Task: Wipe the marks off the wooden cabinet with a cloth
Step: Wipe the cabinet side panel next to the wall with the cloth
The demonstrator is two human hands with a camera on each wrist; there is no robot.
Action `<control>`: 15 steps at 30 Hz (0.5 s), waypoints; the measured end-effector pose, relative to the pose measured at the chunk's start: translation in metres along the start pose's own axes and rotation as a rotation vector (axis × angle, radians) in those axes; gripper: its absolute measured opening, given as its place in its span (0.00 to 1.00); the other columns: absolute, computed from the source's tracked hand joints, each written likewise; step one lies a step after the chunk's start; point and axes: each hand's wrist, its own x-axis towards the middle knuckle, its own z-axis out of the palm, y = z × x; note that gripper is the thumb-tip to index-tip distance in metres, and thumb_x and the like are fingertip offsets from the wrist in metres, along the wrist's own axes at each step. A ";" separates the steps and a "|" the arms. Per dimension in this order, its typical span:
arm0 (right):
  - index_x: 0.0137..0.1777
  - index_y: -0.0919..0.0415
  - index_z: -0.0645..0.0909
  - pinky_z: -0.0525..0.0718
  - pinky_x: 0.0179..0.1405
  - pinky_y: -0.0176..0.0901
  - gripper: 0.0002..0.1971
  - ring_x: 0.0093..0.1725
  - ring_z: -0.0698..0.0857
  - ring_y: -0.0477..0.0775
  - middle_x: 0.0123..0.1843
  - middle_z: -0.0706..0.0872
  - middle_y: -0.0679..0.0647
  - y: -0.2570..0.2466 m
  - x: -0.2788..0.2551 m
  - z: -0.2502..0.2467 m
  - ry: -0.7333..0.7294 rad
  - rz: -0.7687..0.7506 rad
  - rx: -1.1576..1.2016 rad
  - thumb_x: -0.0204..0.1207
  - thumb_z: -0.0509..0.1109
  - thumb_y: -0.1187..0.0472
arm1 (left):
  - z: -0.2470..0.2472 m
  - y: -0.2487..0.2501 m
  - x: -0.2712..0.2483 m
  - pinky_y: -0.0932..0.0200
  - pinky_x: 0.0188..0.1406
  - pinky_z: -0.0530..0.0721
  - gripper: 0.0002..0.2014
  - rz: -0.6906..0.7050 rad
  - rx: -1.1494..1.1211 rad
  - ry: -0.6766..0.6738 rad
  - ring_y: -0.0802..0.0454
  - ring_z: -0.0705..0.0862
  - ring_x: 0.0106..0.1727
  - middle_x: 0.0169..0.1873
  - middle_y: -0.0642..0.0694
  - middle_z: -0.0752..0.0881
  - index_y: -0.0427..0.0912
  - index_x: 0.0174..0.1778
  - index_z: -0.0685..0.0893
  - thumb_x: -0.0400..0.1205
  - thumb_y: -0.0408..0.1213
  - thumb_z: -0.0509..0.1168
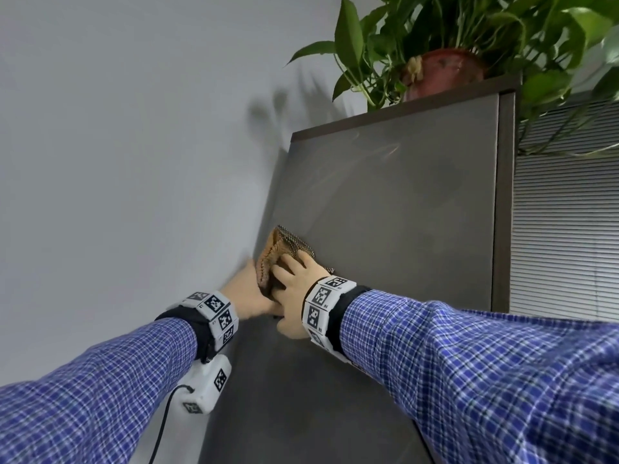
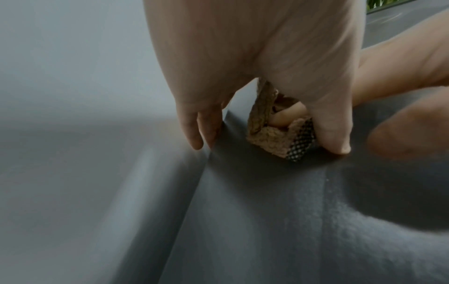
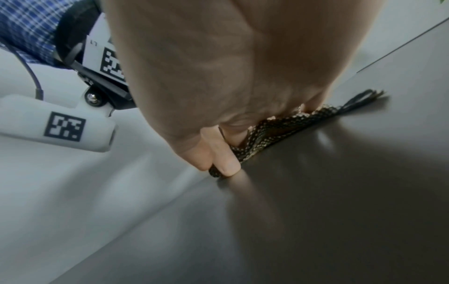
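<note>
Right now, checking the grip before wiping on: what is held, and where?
The cloth: left hand grips its left edge, right hand its lower part.

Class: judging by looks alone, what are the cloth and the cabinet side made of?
Cloth: woven textile, tan with a dark checked face; visible weave and fringe. Cabinet: smooth dark grey panel with a dull sheen, probably laminate or painted wood; no grain shows.

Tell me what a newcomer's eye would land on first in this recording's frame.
First, both hands meeting on a bunched brown woven cloth pressed against the dark cabinet side near its left edge by the wall: the right hand lies over it, the left hand grips it from the edge. Next, the leafy potted plant on the cabinet's top, upper right.
</note>
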 end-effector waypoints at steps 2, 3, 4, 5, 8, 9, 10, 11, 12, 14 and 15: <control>0.84 0.48 0.61 0.40 0.81 0.65 0.36 0.85 0.44 0.65 0.87 0.50 0.58 0.001 0.007 -0.002 -0.044 -0.002 0.014 0.77 0.55 0.37 | -0.001 -0.006 0.006 0.54 0.63 0.87 0.38 0.050 -0.008 -0.030 0.62 0.87 0.60 0.57 0.60 0.88 0.54 0.67 0.80 0.59 0.36 0.81; 0.85 0.48 0.59 0.40 0.81 0.65 0.37 0.85 0.43 0.65 0.87 0.48 0.58 0.002 0.009 -0.004 -0.059 0.000 0.000 0.77 0.55 0.36 | -0.003 -0.010 0.009 0.52 0.64 0.86 0.40 0.053 -0.021 -0.043 0.61 0.86 0.62 0.59 0.59 0.87 0.53 0.69 0.78 0.59 0.36 0.82; 0.85 0.47 0.56 0.40 0.81 0.66 0.39 0.85 0.42 0.65 0.88 0.46 0.57 0.006 0.011 -0.007 -0.071 0.010 -0.026 0.76 0.55 0.34 | -0.004 -0.010 0.012 0.50 0.64 0.87 0.41 0.042 -0.017 -0.057 0.59 0.86 0.62 0.59 0.58 0.87 0.53 0.69 0.78 0.58 0.37 0.84; 0.86 0.47 0.54 0.40 0.81 0.66 0.42 0.85 0.41 0.66 0.88 0.45 0.57 0.012 0.013 -0.010 -0.076 0.031 -0.056 0.75 0.56 0.31 | -0.006 -0.011 0.018 0.49 0.63 0.87 0.42 0.037 -0.021 -0.062 0.58 0.87 0.61 0.59 0.57 0.88 0.52 0.68 0.78 0.57 0.39 0.85; 0.86 0.49 0.54 0.45 0.81 0.68 0.48 0.84 0.45 0.67 0.87 0.49 0.60 0.054 0.021 -0.028 -0.015 0.222 0.027 0.70 0.62 0.27 | -0.018 -0.003 0.033 0.48 0.68 0.84 0.53 -0.080 -0.036 -0.004 0.57 0.85 0.63 0.62 0.56 0.86 0.48 0.71 0.76 0.50 0.54 0.89; 0.85 0.49 0.56 0.48 0.80 0.68 0.48 0.84 0.47 0.67 0.86 0.52 0.60 0.076 0.022 -0.038 -0.010 0.314 0.049 0.68 0.60 0.26 | -0.022 -0.001 0.039 0.48 0.70 0.82 0.58 -0.118 -0.007 0.012 0.57 0.84 0.64 0.63 0.55 0.85 0.47 0.72 0.74 0.46 0.61 0.87; 0.84 0.47 0.58 0.50 0.79 0.70 0.49 0.84 0.48 0.67 0.86 0.53 0.59 0.101 0.021 -0.049 -0.013 0.412 0.029 0.65 0.54 0.23 | -0.026 0.003 0.043 0.49 0.71 0.80 0.62 -0.156 0.046 0.005 0.55 0.83 0.65 0.64 0.54 0.83 0.46 0.72 0.72 0.42 0.66 0.85; 0.84 0.45 0.57 0.49 0.79 0.71 0.50 0.84 0.47 0.67 0.87 0.52 0.58 0.127 0.017 -0.060 -0.015 0.500 0.002 0.62 0.48 0.20 | -0.029 0.005 0.046 0.49 0.72 0.79 0.65 -0.181 0.092 -0.009 0.53 0.82 0.66 0.65 0.53 0.82 0.46 0.73 0.70 0.39 0.68 0.83; 0.84 0.44 0.55 0.49 0.79 0.72 0.52 0.85 0.45 0.66 0.87 0.49 0.57 0.151 0.010 -0.072 -0.004 0.562 0.005 0.60 0.43 0.19 | -0.030 0.008 0.047 0.48 0.72 0.79 0.68 -0.200 0.132 -0.026 0.51 0.82 0.67 0.65 0.51 0.81 0.45 0.74 0.68 0.37 0.70 0.82; 0.85 0.43 0.51 0.48 0.80 0.70 0.51 0.85 0.43 0.66 0.88 0.44 0.55 0.185 -0.002 -0.087 0.023 0.607 0.030 0.63 0.40 0.17 | -0.030 0.009 0.048 0.47 0.72 0.80 0.72 -0.230 0.157 -0.051 0.49 0.82 0.67 0.66 0.50 0.80 0.44 0.76 0.65 0.35 0.72 0.81; 0.86 0.44 0.49 0.47 0.81 0.69 0.50 0.85 0.43 0.67 0.88 0.44 0.53 0.191 -0.003 -0.089 0.026 0.605 0.020 0.66 0.40 0.18 | -0.029 0.004 0.049 0.47 0.72 0.80 0.73 -0.248 0.145 -0.049 0.49 0.81 0.67 0.67 0.50 0.80 0.44 0.77 0.65 0.35 0.73 0.80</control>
